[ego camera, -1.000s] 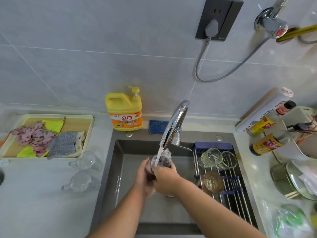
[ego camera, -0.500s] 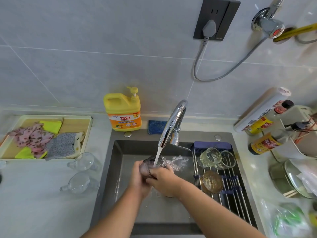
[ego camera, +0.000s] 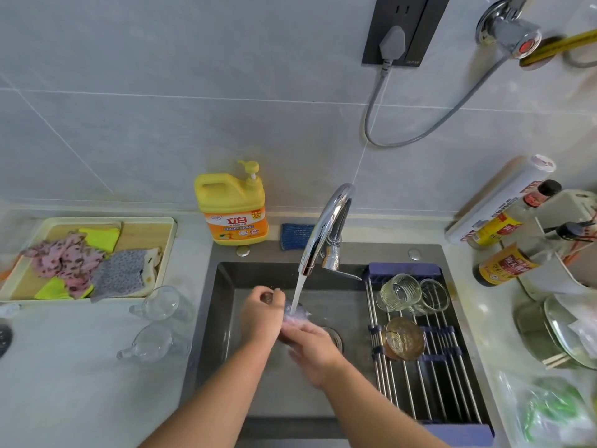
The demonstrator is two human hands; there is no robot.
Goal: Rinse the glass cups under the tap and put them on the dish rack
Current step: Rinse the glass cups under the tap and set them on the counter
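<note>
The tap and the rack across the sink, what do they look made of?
The tap looks like polished chrome-plated metal: its curved spout mirrors the pale wall. The rack seems to be plain steel rods with a duller shine, joined by dark blue end pieces, probably plastic or rubber, though the picture leaves that open.

Clear glass cup [ego camera: 295, 315] under tap [ego camera: 326, 227] stream, tilted.

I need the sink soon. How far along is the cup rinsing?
Done: three glass cups sit on the dish rack. In hand: the left hand and right hand hold one cup under the running tap. Left: two cups wait on the counter, left of the sink.
</note>
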